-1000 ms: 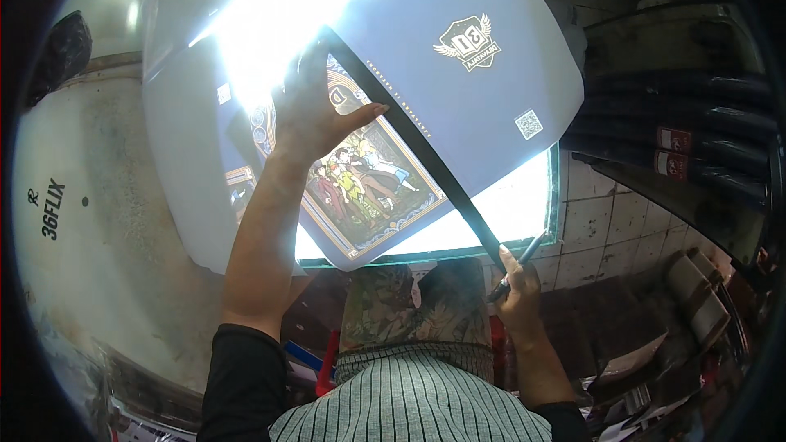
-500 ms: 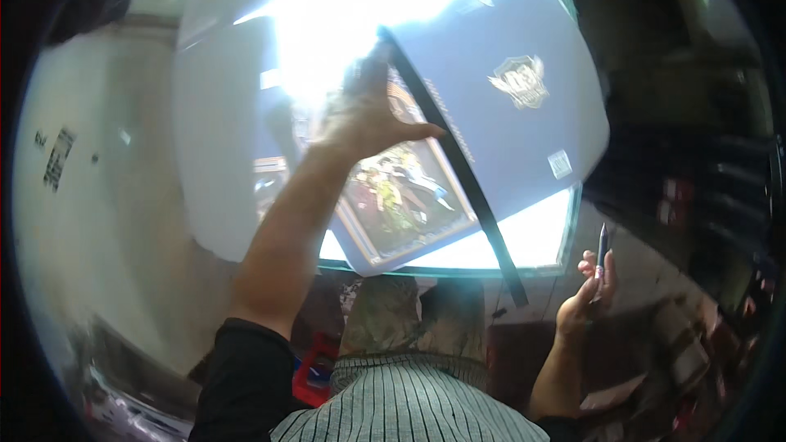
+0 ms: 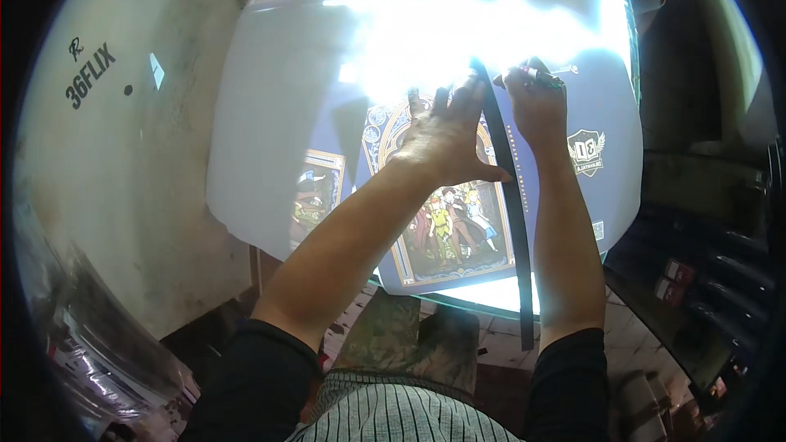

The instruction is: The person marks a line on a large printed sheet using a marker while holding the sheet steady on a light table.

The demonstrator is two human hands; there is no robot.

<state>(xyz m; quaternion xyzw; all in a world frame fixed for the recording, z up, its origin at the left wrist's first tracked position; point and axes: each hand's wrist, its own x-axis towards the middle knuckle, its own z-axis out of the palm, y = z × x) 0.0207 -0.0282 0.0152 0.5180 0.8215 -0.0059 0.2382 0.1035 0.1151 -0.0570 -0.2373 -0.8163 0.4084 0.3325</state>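
A dark, narrow straightedge [image 3: 516, 233] lies slanted across a blue printed sheet [image 3: 612, 106] with framed cartoon figures and a winged emblem. My left hand [image 3: 446, 137] is spread over the print, its fingertips and thumb pressing along the straightedge's left side. My right hand [image 3: 536, 106] is closed round a slim pen-shaped tool [image 3: 544, 76], whose front end sits close to the straightedge near its far end. Glare hides the straightedge's far tip, and the tool's exact point is hard to make out.
The sheet rests on a brightly lit glass-edged surface [image 3: 536, 288]. To the left stands a pale board [image 3: 155, 155] with dark marks, above clear-wrapped packages [image 3: 106, 352]. Dark glossy rolls or packs [image 3: 720, 278] lie at the right.
My right hand has moved from the lower right, beside the surface, up over the sheet, bringing the pen-shaped tool to the straightedge. My left hand stays on the straightedge; the view has shifted.
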